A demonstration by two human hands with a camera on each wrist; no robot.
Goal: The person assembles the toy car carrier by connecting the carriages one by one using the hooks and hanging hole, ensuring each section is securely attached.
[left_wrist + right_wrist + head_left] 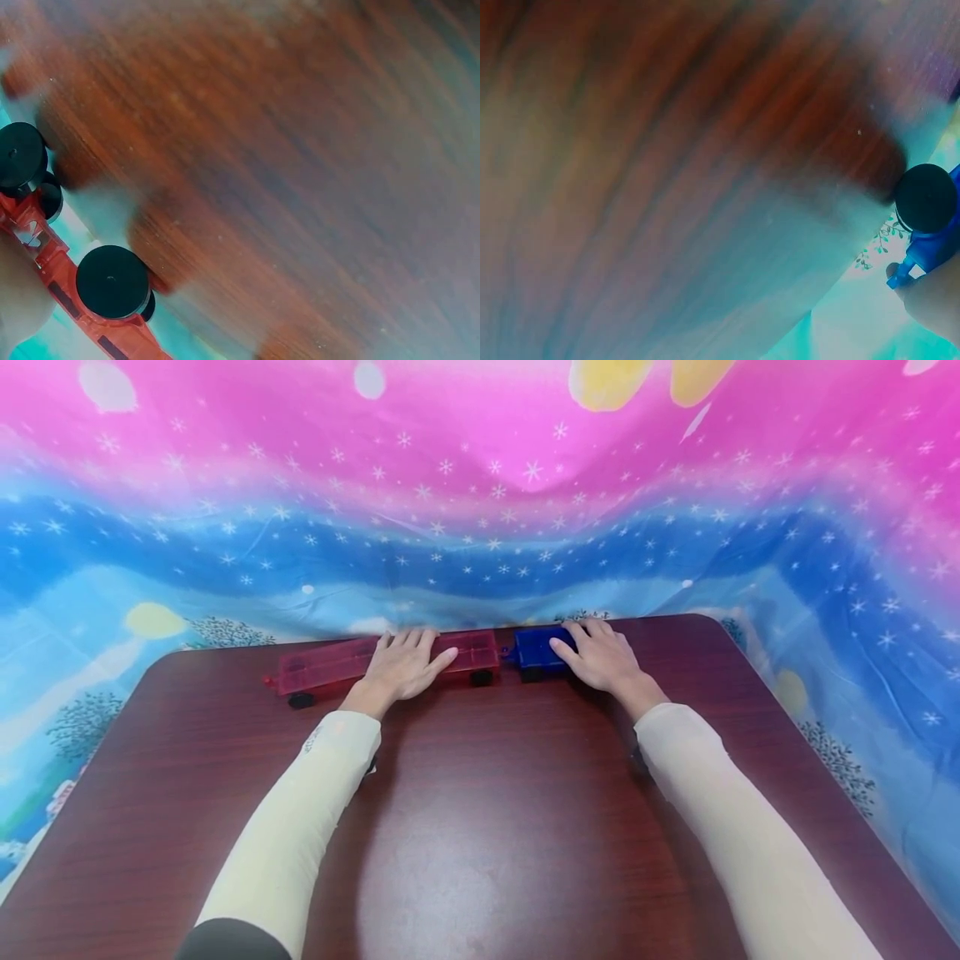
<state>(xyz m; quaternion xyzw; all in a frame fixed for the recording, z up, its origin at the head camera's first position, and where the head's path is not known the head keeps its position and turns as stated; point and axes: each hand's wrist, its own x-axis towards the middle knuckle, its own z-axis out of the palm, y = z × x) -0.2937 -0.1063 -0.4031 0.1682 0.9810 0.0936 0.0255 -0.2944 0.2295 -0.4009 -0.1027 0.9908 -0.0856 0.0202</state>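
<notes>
Red see-through toy train wagons [326, 665] stand in a row near the table's far edge, on black wheels [112, 281]. The row bends slightly beneath my left hand [405, 664], which grips it from above with the thumb lying along the top; the hand hides the bend. Just right of the red row's end is a blue toy train wagon [534, 649], its small hook pointing at the red one. My right hand [603, 658] holds the blue wagon's right end, thumb on top and fingers over the far side. A blue hook [901, 276] also shows by that hand in the right wrist view.
The dark red-brown wooden table [480, 827] stretches toward me, with light glare in its middle. A pink and blue snowflake cloth [480, 527] hangs close behind the far edge and along the sides. Both forearms reach across the table.
</notes>
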